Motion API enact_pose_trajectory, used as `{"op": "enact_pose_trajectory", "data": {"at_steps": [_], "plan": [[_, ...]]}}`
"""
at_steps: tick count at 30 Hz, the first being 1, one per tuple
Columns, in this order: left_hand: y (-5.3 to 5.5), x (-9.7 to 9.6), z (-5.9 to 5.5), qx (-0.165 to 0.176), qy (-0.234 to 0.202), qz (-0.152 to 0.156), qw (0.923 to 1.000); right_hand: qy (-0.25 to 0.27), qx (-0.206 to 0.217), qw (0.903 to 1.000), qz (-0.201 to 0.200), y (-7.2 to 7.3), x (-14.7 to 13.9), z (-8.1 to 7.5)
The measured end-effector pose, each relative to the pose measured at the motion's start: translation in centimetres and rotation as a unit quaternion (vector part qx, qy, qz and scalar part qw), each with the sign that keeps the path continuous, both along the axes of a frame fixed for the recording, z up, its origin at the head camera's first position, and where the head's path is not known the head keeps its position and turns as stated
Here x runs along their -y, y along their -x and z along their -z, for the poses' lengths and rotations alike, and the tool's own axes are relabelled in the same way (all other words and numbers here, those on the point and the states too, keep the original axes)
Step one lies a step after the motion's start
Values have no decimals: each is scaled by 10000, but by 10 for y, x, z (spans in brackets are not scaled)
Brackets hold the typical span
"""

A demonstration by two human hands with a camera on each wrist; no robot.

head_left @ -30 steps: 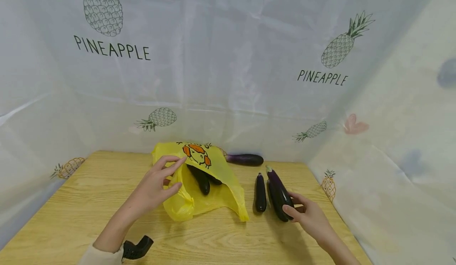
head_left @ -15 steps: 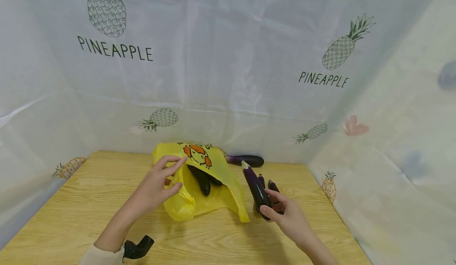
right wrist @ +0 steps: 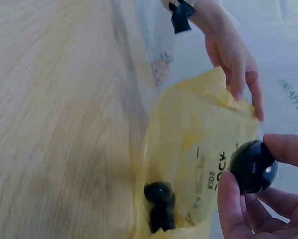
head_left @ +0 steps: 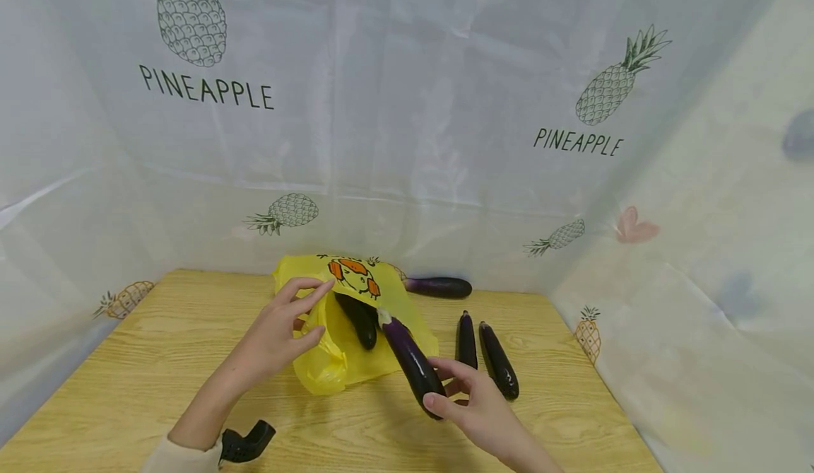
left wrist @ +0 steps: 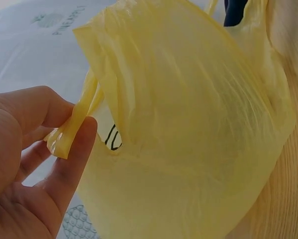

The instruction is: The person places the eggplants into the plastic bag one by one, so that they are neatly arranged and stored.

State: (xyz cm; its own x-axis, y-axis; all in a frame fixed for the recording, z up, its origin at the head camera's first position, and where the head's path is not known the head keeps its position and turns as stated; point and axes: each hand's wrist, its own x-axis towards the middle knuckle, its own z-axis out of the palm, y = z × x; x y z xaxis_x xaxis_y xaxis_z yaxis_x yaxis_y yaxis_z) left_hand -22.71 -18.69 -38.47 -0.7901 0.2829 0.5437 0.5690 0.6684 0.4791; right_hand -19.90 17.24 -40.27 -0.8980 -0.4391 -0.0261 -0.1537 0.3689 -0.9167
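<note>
Soft, even light, small glints on the dark eggplants (head_left: 410, 360), faint shadow across the table (head_left: 159, 360)

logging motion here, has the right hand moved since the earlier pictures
Yes: against the fixed table, the right hand has shifted leftward with its eggplant, toward the yellow bag.

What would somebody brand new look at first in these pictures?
Probably the bright yellow bag on the wooden table, its handle pinched by the left hand. Next, the shiny dark eggplant in the right hand, its stem end pointing at the bag. Behind, pineapple drawings stand out on the pale sheet.
</note>
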Motion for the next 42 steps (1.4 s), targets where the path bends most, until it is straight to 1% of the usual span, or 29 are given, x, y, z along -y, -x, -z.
{"op": "enact_pose_trajectory", "data": {"at_steps": [2,5,9,15,19,26,32,37,42], "plan": [[0,0,0,23,1,-11,10000,0,30,10000,-73,-1,5,3],[-1,1,-1,102,-9,-28,9999,-59,-37,9999,-127,0,13,7],[-2,2,-2,203,-39,-27,9998,-134,-173,9997,-110,7,26,11],[-2,3,-2,179,-54,20,9998,-166,-212,9996,44,20,46,18],[-1,3,-1,142,-60,26,9999,-111,-328,9992,198,29,60,25],[0,4,-1,65,-43,76,9999,219,-455,9978,427,45,89,43],[-1,5,-1,77,-71,103,9999,-54,-845,9950,537,56,108,52],[-1,6,-1,172,-55,117,9998,-138,-925,9937,616,65,121,57],[-1,6,-1,262,-63,179,9995,-291,-1178,9897,758,75,130,64]]}}
